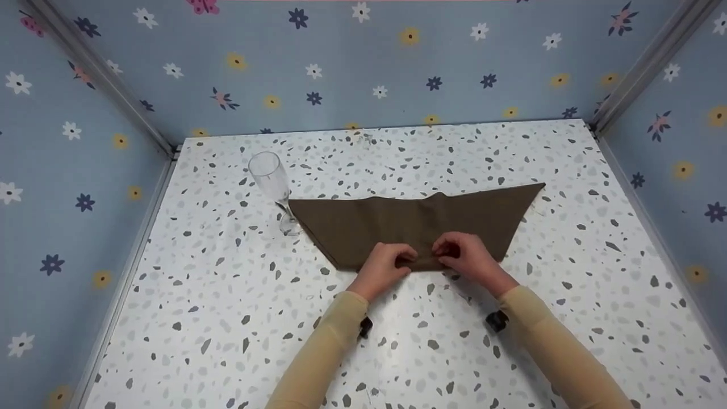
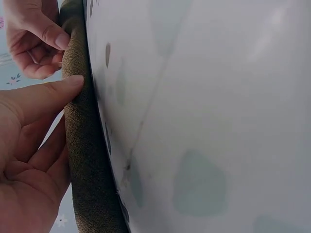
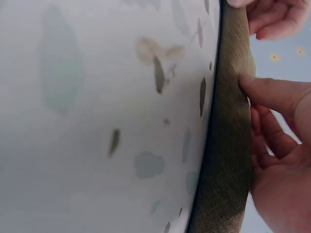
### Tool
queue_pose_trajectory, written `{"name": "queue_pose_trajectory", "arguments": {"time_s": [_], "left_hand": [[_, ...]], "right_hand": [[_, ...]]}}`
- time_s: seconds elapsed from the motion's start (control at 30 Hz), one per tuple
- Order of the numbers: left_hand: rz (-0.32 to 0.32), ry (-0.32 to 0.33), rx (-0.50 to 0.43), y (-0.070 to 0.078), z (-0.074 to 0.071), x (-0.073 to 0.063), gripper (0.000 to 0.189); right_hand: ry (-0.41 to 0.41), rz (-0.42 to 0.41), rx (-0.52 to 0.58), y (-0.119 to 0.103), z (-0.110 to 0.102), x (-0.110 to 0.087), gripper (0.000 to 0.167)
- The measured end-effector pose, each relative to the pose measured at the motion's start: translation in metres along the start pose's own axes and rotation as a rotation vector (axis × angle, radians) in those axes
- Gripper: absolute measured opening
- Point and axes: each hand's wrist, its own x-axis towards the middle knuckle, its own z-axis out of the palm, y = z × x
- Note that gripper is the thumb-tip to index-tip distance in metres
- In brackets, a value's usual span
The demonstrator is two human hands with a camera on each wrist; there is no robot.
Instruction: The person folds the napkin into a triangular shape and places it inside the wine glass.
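Note:
A brown cloth napkin (image 1: 352, 227) lies folded into a wide trapezoid, its long side away from me and its short side near me. Along that near edge the cloth forms a thick fold or roll (image 2: 90, 160). My left hand (image 1: 386, 267) pinches this edge near its middle, thumb on the near side and fingers behind. Close beside it, my right hand (image 1: 468, 258) pinches the same edge, its thumb pressing the cloth (image 3: 226, 145) in the right wrist view. Small ripples run up the napkin above the hands.
A clear stemmed glass (image 1: 271, 176) stands upright by the napkin's far left corner, its foot close to the cloth. The white speckled tabletop (image 1: 216, 295) is bordered by blue flowered panels (image 1: 341, 62) at the back and both sides.

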Motion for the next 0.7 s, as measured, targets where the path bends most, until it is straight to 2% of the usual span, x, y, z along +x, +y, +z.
{"name": "queue_pose_trajectory", "arguments": {"time_s": [0.23, 0.5, 0.7], "left_hand": [[-0.032, 0.008, -0.073, -0.003, -0.001, 0.001, 0.023], [-0.042, 0.007, -0.169, -0.005, -0.003, 0.004, 0.023], [-0.033, 0.029, -0.168, -0.006, -0.004, 0.007, 0.019]], "right_hand": [[-0.009, -0.045, 0.060, -0.001, 0.002, -0.009, 0.020], [-0.036, -0.082, 0.018, 0.001, 0.003, -0.013, 0.026], [-0.057, -0.089, 0.010, 0.007, 0.003, -0.007, 0.035]]}}
